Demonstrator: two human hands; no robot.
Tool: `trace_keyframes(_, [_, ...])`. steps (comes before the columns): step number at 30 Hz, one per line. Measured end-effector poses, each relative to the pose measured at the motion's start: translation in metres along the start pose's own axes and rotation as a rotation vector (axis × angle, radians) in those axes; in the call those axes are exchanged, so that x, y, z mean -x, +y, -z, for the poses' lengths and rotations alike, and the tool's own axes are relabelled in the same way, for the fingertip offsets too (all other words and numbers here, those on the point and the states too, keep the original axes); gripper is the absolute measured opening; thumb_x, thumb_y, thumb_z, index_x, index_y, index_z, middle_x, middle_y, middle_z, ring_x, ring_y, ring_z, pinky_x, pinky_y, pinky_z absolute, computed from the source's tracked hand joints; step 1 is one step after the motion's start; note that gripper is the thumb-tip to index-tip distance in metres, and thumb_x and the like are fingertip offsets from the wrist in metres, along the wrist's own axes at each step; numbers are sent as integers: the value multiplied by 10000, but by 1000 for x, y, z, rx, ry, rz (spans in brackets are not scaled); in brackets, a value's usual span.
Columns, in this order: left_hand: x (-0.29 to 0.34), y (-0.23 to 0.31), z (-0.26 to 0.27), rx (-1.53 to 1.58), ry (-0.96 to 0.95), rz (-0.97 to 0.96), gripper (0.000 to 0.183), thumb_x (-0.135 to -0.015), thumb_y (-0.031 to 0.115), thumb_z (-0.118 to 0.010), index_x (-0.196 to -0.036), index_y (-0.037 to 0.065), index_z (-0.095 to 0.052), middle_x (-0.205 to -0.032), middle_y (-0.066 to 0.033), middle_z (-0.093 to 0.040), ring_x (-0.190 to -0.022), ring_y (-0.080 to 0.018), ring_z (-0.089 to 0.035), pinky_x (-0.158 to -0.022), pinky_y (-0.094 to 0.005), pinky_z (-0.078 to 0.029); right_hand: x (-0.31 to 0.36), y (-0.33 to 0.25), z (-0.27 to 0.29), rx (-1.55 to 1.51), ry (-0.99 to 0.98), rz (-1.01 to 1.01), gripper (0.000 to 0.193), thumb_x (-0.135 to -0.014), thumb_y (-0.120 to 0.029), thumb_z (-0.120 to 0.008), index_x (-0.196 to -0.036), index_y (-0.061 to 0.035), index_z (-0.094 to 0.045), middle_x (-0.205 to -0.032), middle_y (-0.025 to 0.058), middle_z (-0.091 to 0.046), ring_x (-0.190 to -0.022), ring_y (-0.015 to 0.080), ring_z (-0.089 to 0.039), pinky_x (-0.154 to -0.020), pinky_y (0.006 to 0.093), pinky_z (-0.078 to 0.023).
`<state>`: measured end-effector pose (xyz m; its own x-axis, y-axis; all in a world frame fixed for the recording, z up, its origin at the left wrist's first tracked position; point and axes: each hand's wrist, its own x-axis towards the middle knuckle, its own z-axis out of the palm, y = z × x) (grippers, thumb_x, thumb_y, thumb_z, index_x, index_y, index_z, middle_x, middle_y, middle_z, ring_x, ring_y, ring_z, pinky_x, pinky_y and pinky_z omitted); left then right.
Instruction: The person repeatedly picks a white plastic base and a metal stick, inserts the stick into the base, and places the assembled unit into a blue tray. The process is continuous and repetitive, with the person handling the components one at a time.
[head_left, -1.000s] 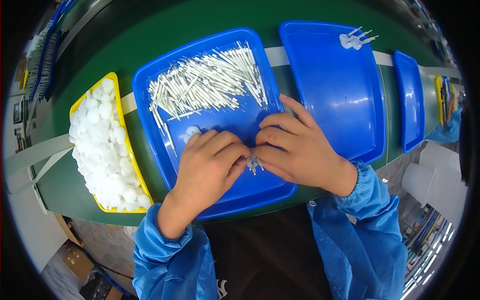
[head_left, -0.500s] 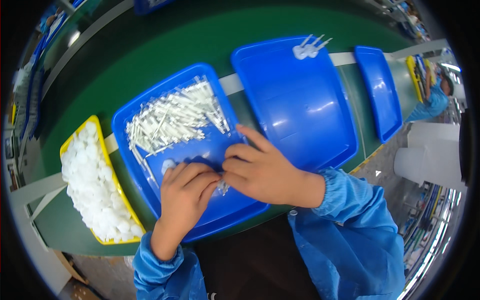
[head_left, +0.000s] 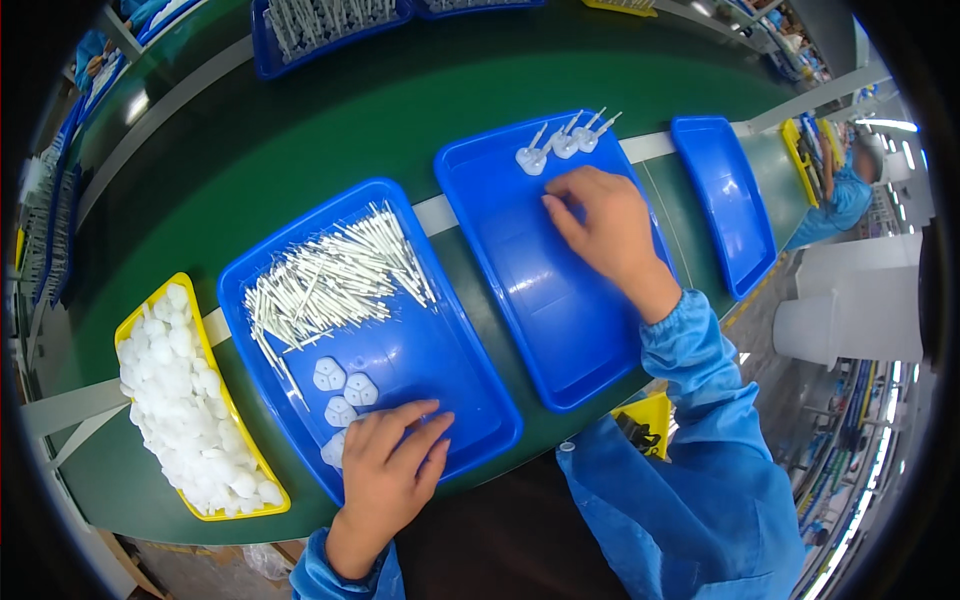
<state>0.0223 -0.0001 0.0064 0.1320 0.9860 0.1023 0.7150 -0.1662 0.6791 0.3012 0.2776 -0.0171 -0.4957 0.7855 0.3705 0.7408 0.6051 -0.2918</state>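
My left hand (head_left: 392, 465) rests low over the left blue tray (head_left: 492, 395), fingers apart and nothing visible in them. Beside it lie several white, rounded, lobed plastic pieces (head_left: 360, 389); the lowest is partly hidden by the hand. A heap of thin white sticks (head_left: 325, 285) fills the upper part of this tray. Over the right blue tray (head_left: 545, 340), my right hand (head_left: 608, 225) is bent, thumb and forefinger slightly apart with nothing seen between them. Just beyond its fingertips stand lobed white pieces with upright sticks (head_left: 532, 158), grouped at the tray's far end.
A yellow tray (head_left: 240, 400) heaped with white pieces sits at the far left. Another blue tray (head_left: 730, 210) lies to the right, and filled blue trays (head_left: 330, 30) stand across the green table (head_left: 400, 120). A person in blue (head_left: 850, 200) works at far right.
My hands, together over the left tray before, are now apart. The right has moved to the far end of the right tray; the left has opened and uncovered the lobed pieces. The view has shifted.
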Motion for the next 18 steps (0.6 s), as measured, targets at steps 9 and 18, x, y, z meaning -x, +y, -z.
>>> trace_keyframes(9, [11,-2,-23,-4,-21,-119,352,-851,131,-871,-1201,135,-836,-1245,-14,-745,-968,-234,-696,-824,-383,-516,-17,-17,-5,354,21,72,215,-917,-219,-811,-1100,-107,-800,-1030,85,-771,-952,298,-770,-825,453,-585])
trace_keyframes(18, [15,-9,-20,-182,95,-155,355,-835,129,-866,-1189,148,-840,-1207,-20,-747,-942,-224,-673,-795,-384,-488,-19,-148,-56,29,67,538,132,-854,-174,-752,-976,-129,-772,-942,20,-711,-920,220,-692,-922,421,-528])
